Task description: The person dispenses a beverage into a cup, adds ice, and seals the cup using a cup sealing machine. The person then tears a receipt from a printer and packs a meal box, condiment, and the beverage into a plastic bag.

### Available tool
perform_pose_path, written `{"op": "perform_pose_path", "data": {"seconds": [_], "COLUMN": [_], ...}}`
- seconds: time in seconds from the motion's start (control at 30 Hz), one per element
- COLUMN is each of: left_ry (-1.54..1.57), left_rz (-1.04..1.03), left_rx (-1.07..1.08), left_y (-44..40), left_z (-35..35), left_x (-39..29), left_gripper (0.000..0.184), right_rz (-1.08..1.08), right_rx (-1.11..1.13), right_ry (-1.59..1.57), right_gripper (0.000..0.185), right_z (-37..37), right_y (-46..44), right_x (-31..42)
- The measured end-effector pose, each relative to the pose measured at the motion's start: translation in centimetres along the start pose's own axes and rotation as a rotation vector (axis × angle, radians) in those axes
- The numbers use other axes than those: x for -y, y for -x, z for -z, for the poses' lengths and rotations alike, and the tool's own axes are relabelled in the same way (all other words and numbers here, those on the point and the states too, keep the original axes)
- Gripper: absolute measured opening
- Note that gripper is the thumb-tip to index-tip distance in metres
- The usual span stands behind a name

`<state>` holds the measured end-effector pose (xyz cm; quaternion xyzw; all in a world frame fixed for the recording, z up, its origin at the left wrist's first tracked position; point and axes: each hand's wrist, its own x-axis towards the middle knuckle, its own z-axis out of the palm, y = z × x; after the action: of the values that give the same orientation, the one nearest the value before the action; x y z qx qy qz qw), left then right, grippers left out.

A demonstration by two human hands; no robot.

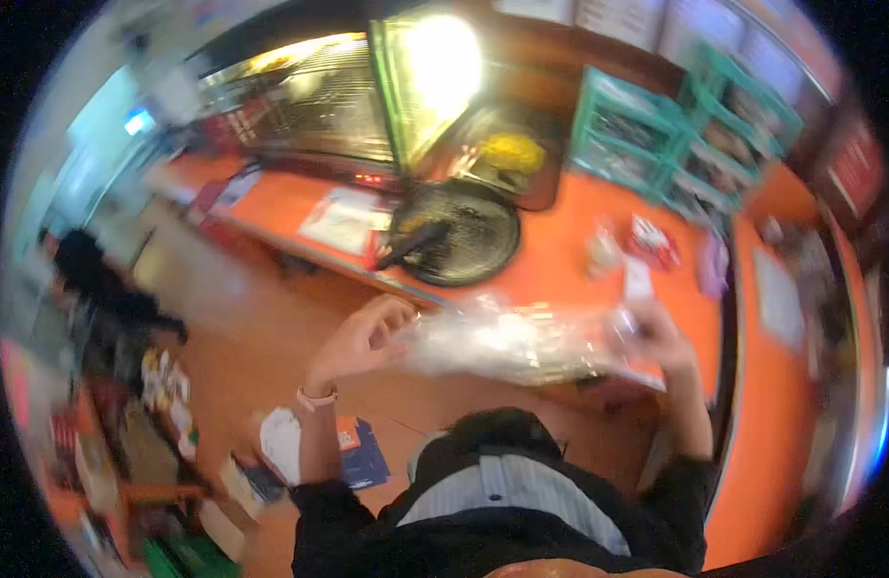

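Observation:
A clear, shiny plastic bag (512,342) is stretched sideways in front of my body, blurred by motion. My left hand (363,337) grips its left end, the fingers curled round the plastic. At the other end my right hand (653,335) is closed on the same bag. Whatever may lie inside the bag is too blurred to make out. Just beyond it, on the orange counter (550,260), rests a round dark pan or tray (478,241) with a dark-handled tool (413,247) lying across it.
A lit glass display case (310,106) stands behind the counter, beside a tray with yellow food (512,152). Teal stacked baskets (623,130) are at the back right. A red-and-white packet (653,241) lies near them. A person in dark clothes (103,279) is at the far left.

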<state>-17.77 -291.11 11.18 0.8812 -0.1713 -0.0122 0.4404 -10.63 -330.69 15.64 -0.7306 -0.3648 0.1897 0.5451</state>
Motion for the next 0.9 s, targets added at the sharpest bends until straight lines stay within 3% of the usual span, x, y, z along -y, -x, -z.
{"op": "perform_pose_path", "data": {"seconds": [0.03, 0.07, 0.1, 0.13, 0.2, 0.23, 0.27, 0.3, 0.33, 0.37, 0.4, 0.43, 0.5, 0.53, 0.6, 0.63, 0.7, 0.73, 0.8, 0.87, 0.9], "left_ry": [-0.057, -0.292, -0.064, -0.129, -0.171, -0.136, -0.108, -0.104, 0.476, 1.058, 1.210, 1.218, 0.924, 0.923, 0.343, 0.054, 0.008, 0.003, 0.111, 0.263, 0.419], "left_rz": [-0.060, -0.251, -0.299, -0.386, -0.477, -0.330, -0.182, -0.198, -0.194, -0.170, 0.177, 0.188, 0.010, -0.001, -0.139, -0.184, 0.270, 0.287, -0.085, -0.062, -0.052], "left_rx": [0.003, -0.077, -0.128, -0.156, -0.175, -0.127, -0.076, -0.067, -0.055, -0.030, -0.024, -0.015, 0.434, 0.425, 0.059, -0.117, -0.193, -0.197, -0.998, -1.015, -1.008], "left_y": [-1.8, -4.2, -6.4, -8.0, -11.9, -13.8, -15.0, -15.7, -16.1, -16.3, -15.3, -15.4, -16.7, -18.0, -20.7, -21.5, -24.8, -26.4, -29.5, -31.4, -32.2], "left_z": [-1.3, -2.3, -3.8, -6.1, -9.7, -11.5, -13.1, -14.5, -15.7, -16.9, -17.1, -17.6, -17.9, -18.2, -19.8, -20.6, -20.4, -21.5, -24.7, -25.2, -25.6], "left_x": [1.1, -0.5, -3.3, -5.4, -6.6, -5.6, -4.6, -3.9, -3.3, -3.3, -5.6, -5.3, -3.7, -2.6, 0.2, 0.9, 0.7, 1.9, 5.2, 5.5, 5.8], "left_gripper": [0.072, 0.081, 0.082, 0.073, 0.065, 0.050, 0.035, 0.035, 0.025, 0.017, 0.018, 0.018, 0.023, 0.023, 0.029, 0.034, 0.031, 0.031, 0.022, 0.021, 0.020], "right_rz": [-0.269, -0.103, 0.014, 0.140, 0.046, -0.015, 0.054, -0.194, -0.446, -0.502, -0.565, -0.582, -0.315, -0.300, 0.003, -0.007, -0.117, -0.020, 0.068, -0.233, -0.240], "right_rx": [-0.158, -0.201, -0.219, -0.216, -0.288, -0.327, -0.533, -0.590, -0.644, -0.716, -0.779, -0.773, -1.225, -1.226, -1.368, -1.348, -1.222, -0.825, -0.397, -0.483, -0.482], "right_ry": [-0.029, 0.115, 0.149, 0.197, 0.405, 0.597, 0.827, 0.950, 1.066, 1.106, 1.138, 1.138, 1.156, 1.162, 0.851, 0.849, -0.714, -0.914, -1.091, -0.506, -0.517], "right_gripper": [0.026, 0.029, 0.034, 0.039, 0.044, 0.050, 0.052, 0.047, 0.042, 0.033, 0.026, 0.026, 0.012, 0.012, 0.011, 0.011, 0.013, 0.021, 0.029, 0.044, 0.044], "right_z": [-0.6, -1.1, -2.0, -2.8, -3.1, -3.2, -2.8, -1.9, -0.8, 0.9, 2.4, 3.6, 6.8, 8.2, 9.6, 9.3, 8.3, 8.8, 9.1, 9.3, 10.5], "right_y": [-1.4, -2.8, -3.4, -3.6, -3.3, -3.1, -2.7, -2.2, -1.8, -1.4, -0.8, 0.1, 1.3, 2.1, 4.3, 4.5, 3.9, 5.3, 7.1, 7.5, 7.8], "right_x": [0.9, 1.3, 1.2, 1.5, 3.2, 3.9, 1.2, 0.2, -0.6, -3.0, -6.1, -9.2, -14.3, -16.0, -18.7, -17.9, -14.9, -15.9, -16.6, -15.0, -15.4]}}
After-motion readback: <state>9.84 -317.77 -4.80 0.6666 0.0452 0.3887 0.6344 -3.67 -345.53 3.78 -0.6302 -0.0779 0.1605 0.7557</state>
